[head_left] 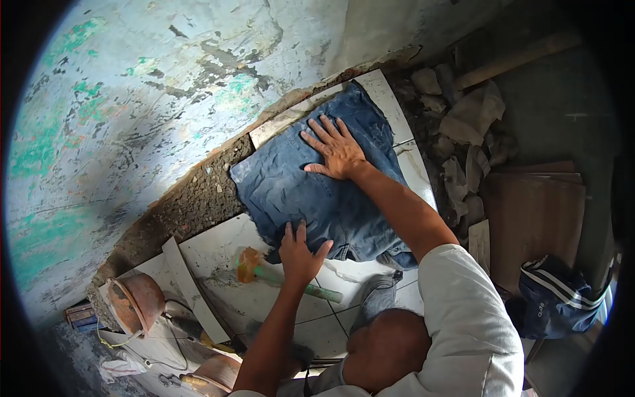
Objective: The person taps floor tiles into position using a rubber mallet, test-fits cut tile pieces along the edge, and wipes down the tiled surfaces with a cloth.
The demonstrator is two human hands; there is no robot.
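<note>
A worn blue denim cloth (317, 192), which looks like a pair of jeans or shorts, lies spread over white floor tiles (225, 248). My right hand (336, 151) rests flat on its upper part with the fingers spread. At the cloth's lower left edge is my left hand (301, 255), fingers apart and fingertips touching the fabric. Just below that edge, partly behind my left forearm, lies a mallet (250, 264) with an orange head and a green handle.
A peeling wall (165, 86) rises along the left, with a strip of rough mortar (198, 198) at its foot. Broken rubble (463, 132) and stacked brown boards (536, 218) lie to the right. A bucket (135, 301), a tile strip (192, 291) and a dark bag (559, 298) are nearby.
</note>
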